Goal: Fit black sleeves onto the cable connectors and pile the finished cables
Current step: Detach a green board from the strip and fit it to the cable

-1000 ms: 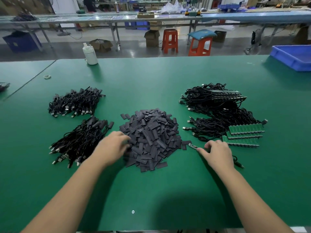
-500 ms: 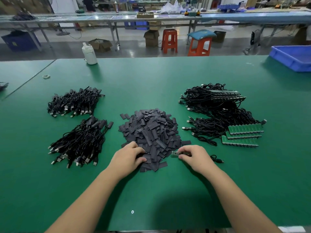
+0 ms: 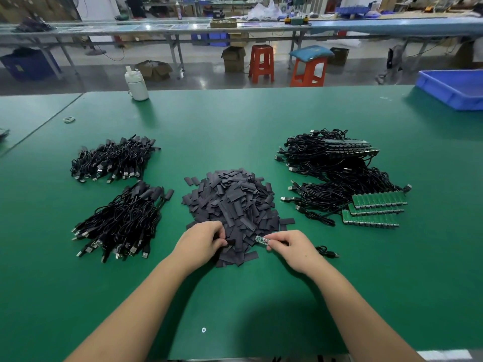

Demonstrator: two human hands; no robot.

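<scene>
The left hand pinches one black sleeve at the near edge of the sleeve pile. The right hand pinches a small green connector just beside that edge, its cable trailing on the green tabletop. Done cables lie left of the pile.

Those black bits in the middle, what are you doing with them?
A person is fitting sleeves onto cables. The left hand pinches one sleeve at the near edge of the sleeve heap. The right hand holds a cable's small green board, pointed at that sleeve but not yet inside. Two cable piles lie to the left, and cables with bare boards to the right.
</scene>
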